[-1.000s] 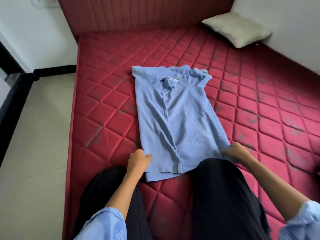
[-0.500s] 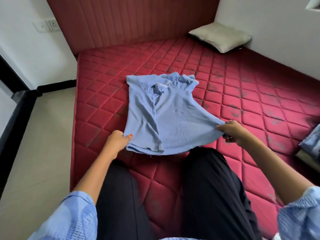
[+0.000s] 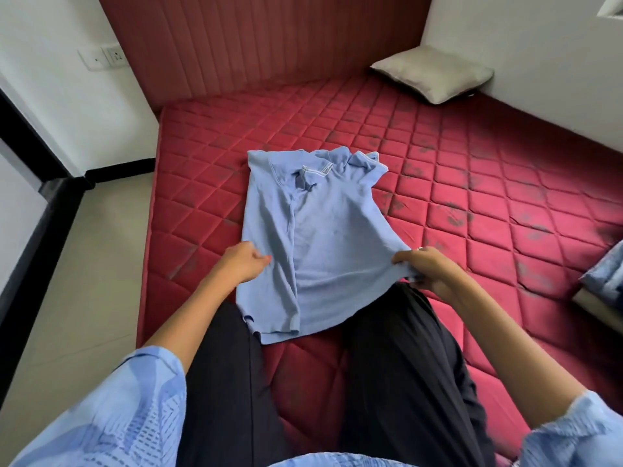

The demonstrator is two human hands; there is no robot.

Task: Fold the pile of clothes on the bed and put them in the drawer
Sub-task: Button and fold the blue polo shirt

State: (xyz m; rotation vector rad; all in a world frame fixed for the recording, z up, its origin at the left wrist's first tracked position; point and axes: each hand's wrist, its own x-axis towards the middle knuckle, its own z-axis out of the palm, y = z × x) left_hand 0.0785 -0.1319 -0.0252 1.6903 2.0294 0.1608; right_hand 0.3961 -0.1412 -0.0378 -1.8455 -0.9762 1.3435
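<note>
Fingers of both hands, left hand and right hand, clamped on blue shirt side edges at 9 and 3 o'clock; collar at 12 on red mattress.

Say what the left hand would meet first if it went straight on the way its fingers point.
The left hand already holds the shirt at its left edge; going on rightward it would cross the shirt toward the right hand, though depth is unclear.

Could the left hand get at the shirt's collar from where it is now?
Probably yes. The left hand grips the blue shirt at its left edge, and only flat fabric lies between it and the collar farther up the mattress; it would need a forward lean.
</note>
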